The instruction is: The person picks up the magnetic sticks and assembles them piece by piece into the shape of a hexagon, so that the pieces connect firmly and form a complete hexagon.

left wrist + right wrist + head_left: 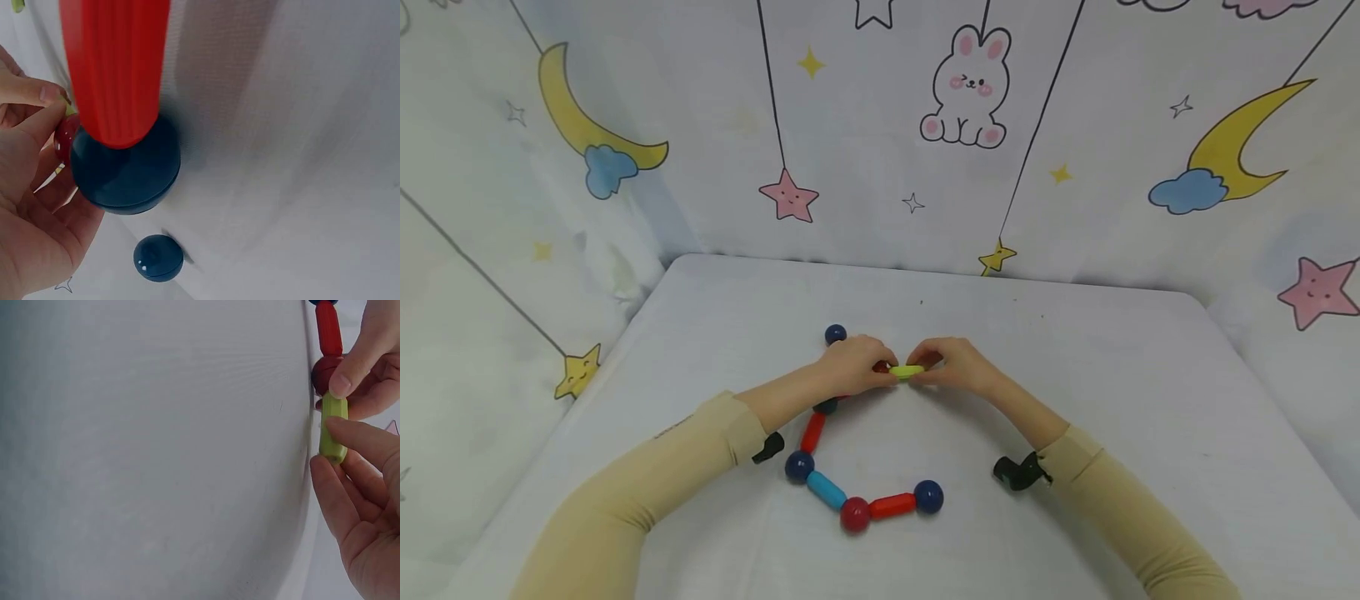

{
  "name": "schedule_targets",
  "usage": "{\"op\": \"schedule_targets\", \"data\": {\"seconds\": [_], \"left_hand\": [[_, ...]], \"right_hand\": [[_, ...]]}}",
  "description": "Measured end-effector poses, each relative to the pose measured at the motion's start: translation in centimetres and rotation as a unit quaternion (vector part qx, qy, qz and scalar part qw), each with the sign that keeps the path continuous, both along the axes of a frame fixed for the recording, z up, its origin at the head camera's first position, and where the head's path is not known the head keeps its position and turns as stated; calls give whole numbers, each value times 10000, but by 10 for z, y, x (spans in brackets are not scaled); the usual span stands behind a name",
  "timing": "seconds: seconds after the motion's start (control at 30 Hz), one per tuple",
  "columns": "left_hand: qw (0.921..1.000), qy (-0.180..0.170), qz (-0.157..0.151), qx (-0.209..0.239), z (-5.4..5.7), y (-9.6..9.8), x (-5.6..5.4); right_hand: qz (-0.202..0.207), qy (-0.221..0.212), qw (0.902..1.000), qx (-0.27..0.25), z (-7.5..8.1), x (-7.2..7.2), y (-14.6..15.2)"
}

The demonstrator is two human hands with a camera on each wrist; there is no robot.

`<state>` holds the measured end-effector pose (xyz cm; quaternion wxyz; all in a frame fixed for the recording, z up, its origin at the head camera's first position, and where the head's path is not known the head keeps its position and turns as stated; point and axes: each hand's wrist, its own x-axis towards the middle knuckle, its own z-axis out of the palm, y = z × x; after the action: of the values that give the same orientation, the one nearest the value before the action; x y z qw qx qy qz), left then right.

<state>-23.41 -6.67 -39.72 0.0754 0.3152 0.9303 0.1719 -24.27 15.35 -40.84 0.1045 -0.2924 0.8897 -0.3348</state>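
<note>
Both hands meet over the table at a short yellow-green rod [906, 372]. My left hand [853, 362] pinches the rod's left end, where it joins a red ball [324, 374]. At the other end, my right hand [958, 367] holds the same rod between thumb and fingers. From the red ball another red rod [329, 328] leads to a dark blue ball [125, 181], partly hidden by the left arm in the head view. The chain runs on through a red rod [812, 432], a blue ball [800, 467] and a light blue rod [826, 490].
Nearest the front, the chain has a red ball [854, 515], a red rod [892, 505] and a blue ball [928, 497] at its end. Behind the left hand lies another blue ball [835, 334]. A patterned cloth backdrop [880, 108] stands behind the white table [1112, 375].
</note>
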Motion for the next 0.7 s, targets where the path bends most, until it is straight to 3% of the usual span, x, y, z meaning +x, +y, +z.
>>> {"op": "schedule_targets", "data": {"seconds": [0.2,0.4,0.57,0.7], "left_hand": [[9997,28,176,147,-4,-9,2],[9979,-85,452,457,-4,-28,7],[9973,-42,444,579,-2,-37,10],[9973,77,347,644,-1,-37,11]], "right_hand": [[-46,-122,9999,74,3,-7,-6],[-206,-91,9997,-8,5,-33,-20],[359,-131,9988,313,11,-54,-43],[959,-210,9937,535,17,-63,-65]]}}
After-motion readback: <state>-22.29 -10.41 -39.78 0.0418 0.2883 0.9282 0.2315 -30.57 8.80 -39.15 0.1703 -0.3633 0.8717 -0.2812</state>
